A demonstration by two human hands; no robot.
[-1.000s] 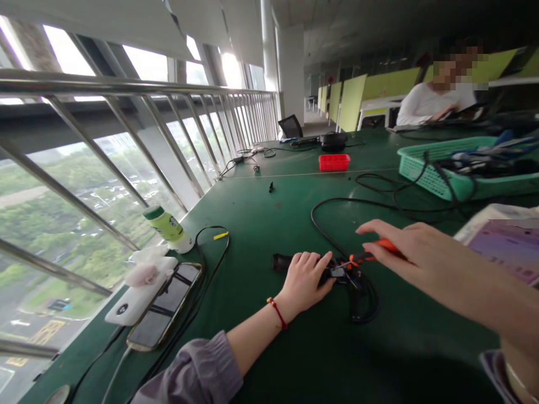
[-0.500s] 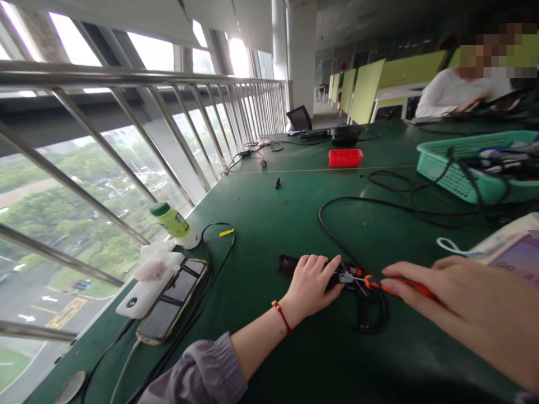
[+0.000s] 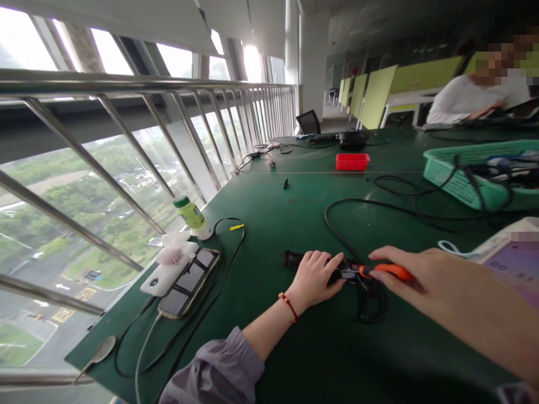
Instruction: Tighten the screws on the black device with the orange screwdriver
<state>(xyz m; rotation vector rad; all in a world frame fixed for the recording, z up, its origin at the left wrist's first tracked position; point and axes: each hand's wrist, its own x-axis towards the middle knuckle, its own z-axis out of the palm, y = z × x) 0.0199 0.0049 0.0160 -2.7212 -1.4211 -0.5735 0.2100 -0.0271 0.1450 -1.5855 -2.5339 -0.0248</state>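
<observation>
A black corded device (image 3: 292,258) lies on the green table, its kind unclear, with metal parts and coloured wires bare at its right end. My left hand (image 3: 316,275) is closed over its middle and holds it against the tabletop. An orange-and-black screwdriver (image 3: 393,272) is in the closed fingers of my right hand (image 3: 438,286). Its tip points left into the bare metal part of the device, beside my left fingertips. The back of my right hand hides the end of the handle. Below the wires lies a black curved part (image 3: 373,308).
A teal basket (image 3: 463,185) of cables and parts stands at the right; a red tray (image 3: 352,162) is farther back. Left lie a phone (image 3: 191,283), a white power bank (image 3: 162,279) and a bottle (image 3: 192,217). A metal railing (image 3: 177,85) runs along the left. Another person sits far right.
My right hand and the screwdriver have moved slightly left, closer to the device, and less of the shaft shows. The left hand keeps its hold. The view has shifted a little.
</observation>
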